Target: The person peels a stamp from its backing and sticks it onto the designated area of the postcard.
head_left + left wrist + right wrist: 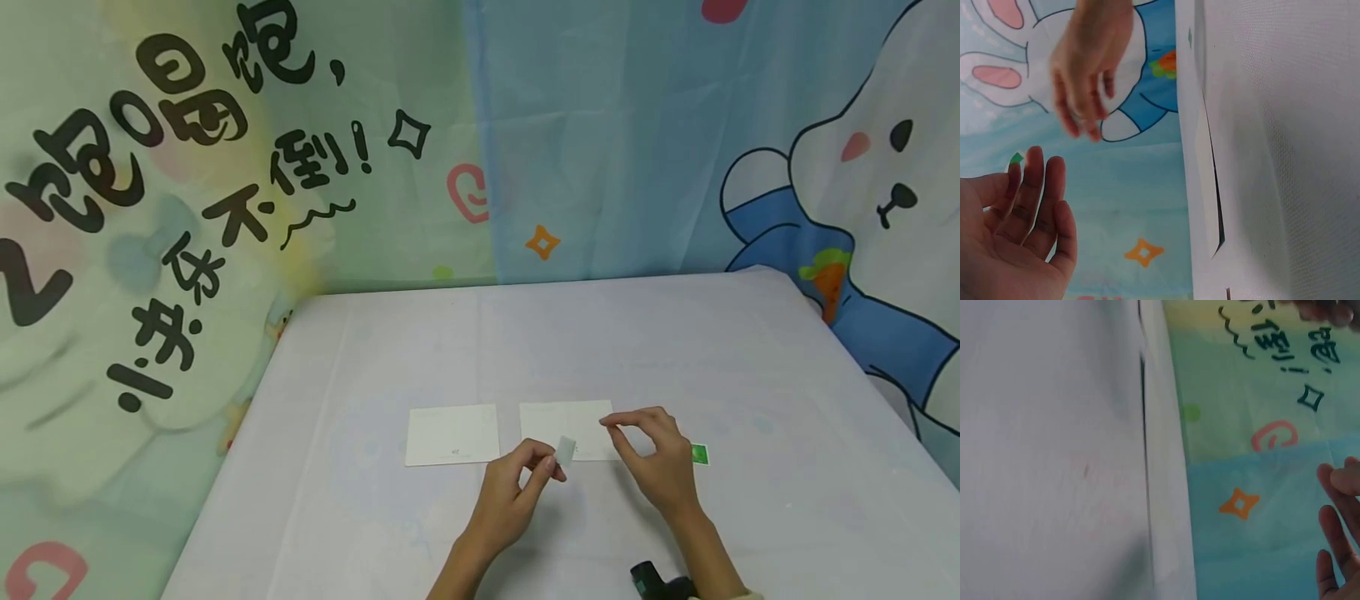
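Cartoon-print fabric backdrop [600, 158] behind white cloth-covered table [360, 358]. R hand [658, 462]: thumb + index tips meet, can't tell if anything's btwn. White rect. R card [558, 417] & matching white L card [452, 433] side by side, prob. for easy reach. Green rect. piece [701, 454] partly behind R hand. Pale squarish piece [565, 451] pinched by one edge in L hand [513, 498], prob. so most stays uncovered; it's held nr R card's near edge.

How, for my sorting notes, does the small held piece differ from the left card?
The small piece is far smaller than the left card. The left hand holds the piece raised and tilted, while the card lies flat on the table. Both look thin and pale in the head view.
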### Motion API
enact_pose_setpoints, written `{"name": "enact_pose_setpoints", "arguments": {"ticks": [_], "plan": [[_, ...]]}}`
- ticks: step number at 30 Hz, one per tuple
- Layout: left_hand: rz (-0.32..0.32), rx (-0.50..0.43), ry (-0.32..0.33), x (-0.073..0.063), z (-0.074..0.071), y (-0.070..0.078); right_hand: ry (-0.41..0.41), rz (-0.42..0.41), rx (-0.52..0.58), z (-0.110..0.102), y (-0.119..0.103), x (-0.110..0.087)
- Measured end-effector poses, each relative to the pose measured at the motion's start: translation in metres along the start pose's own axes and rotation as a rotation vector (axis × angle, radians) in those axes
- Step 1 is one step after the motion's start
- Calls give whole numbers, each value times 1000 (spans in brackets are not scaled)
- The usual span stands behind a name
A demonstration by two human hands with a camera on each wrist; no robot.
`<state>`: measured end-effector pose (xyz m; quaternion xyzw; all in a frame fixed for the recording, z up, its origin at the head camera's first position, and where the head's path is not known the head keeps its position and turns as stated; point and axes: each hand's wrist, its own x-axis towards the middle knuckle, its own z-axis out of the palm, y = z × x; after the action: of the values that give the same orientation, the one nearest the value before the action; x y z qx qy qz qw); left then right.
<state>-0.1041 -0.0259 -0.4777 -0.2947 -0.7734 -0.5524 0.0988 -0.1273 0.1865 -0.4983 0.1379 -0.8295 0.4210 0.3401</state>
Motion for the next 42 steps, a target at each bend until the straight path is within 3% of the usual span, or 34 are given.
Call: {"name": "enact_pose_setpoints", "arguments": {"ticks": [5,11,26,42], "plan": [[-1,-22,27,0,1,0,2,-135,173,-1,-40,10],[5,-45,53,0,1,0,-6,-207,289,0,-65,16],[-7,-55,25,-2,-1,0,-32,-240,379,4,-66,15],[5,-34,27,-3,0,-4,-25,-265,350,5,-64,16]]}}
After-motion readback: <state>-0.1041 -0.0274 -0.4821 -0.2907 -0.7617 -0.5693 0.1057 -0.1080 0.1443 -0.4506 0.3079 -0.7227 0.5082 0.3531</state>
